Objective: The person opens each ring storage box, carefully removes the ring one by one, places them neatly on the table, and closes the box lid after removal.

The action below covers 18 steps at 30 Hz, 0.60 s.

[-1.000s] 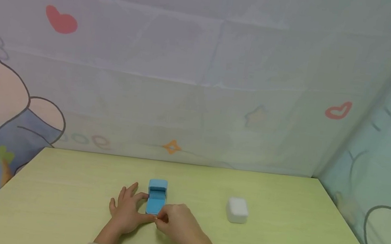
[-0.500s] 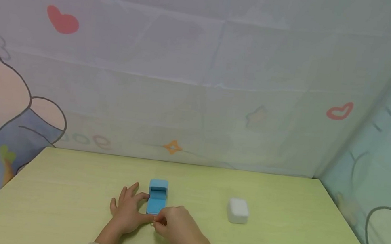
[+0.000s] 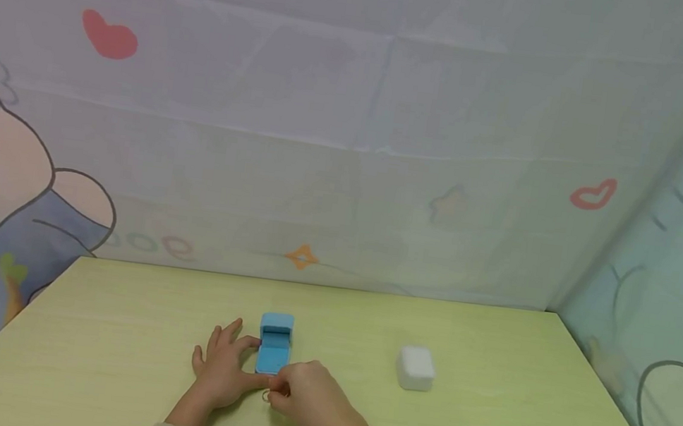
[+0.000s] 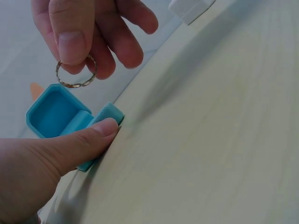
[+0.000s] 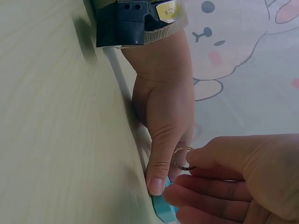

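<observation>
A small blue ring box (image 3: 273, 359) stands on the table with its lid raised. My left hand (image 3: 221, 370) holds it, the thumb (image 4: 86, 143) along its front and the index finger at its left side, the other fingers spread out. Between thumb and index finger, my right hand (image 3: 314, 396) pinches a thin gold-coloured ring (image 4: 70, 86). The ring hangs just in front of the box, above the left thumb in the left wrist view. In the right wrist view, part of the box (image 5: 163, 210) is hidden behind the right fingers.
A white rounded box (image 3: 415, 368) sits to the right on the pale wooden table (image 3: 483, 415). Behind the table hangs a printed cloth (image 3: 355, 101) with hearts and cartoon animals. A dark wrist device (image 5: 122, 23) is strapped at the left sleeve.
The ring has come into plain sight below the right fingertips, which have shifted very slightly. My left hand, the blue box and the white box keep their places.
</observation>
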Tool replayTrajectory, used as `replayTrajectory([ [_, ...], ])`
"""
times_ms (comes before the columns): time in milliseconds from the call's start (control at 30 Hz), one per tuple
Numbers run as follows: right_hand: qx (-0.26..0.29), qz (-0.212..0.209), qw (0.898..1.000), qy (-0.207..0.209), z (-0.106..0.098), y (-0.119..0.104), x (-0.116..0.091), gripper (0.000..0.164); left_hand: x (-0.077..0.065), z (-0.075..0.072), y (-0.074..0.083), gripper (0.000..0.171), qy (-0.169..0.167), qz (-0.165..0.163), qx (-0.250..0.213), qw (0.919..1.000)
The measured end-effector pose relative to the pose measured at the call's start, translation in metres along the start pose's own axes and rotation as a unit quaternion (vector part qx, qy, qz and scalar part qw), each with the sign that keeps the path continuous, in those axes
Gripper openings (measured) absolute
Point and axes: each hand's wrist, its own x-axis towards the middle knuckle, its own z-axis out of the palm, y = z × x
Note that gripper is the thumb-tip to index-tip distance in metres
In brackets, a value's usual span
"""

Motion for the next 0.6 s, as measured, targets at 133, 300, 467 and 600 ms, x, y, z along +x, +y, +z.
replayTrajectory([
  [133, -0.009, -0.003, 1.000, -0.005, -0.0001, -0.0002, 0.0001, 0.007, -0.0004, 0.0002, -0.0002, 0.074, 0.000, 0.001, -0.003, 1.0000],
  [300, -0.019, -0.002, 1.000, -0.015, -0.0008, -0.0011, 0.0004, 0.006, -0.0002, 0.0012, -0.0013, 0.074, 0.002, 0.003, -0.007, 1.0000],
  [467, -0.025, -0.005, 1.000, -0.017, -0.0008, -0.0009, 0.0001, 0.007, 0.0004, 0.0016, -0.0025, 0.074, 0.001, 0.007, -0.006, 1.0000],
  [600, -0.028, -0.002, 0.999, -0.022, -0.0006, -0.0010, -0.0001, 0.009, 0.0015, 0.0022, -0.0030, 0.074, 0.000, 0.009, -0.009, 0.9999],
])
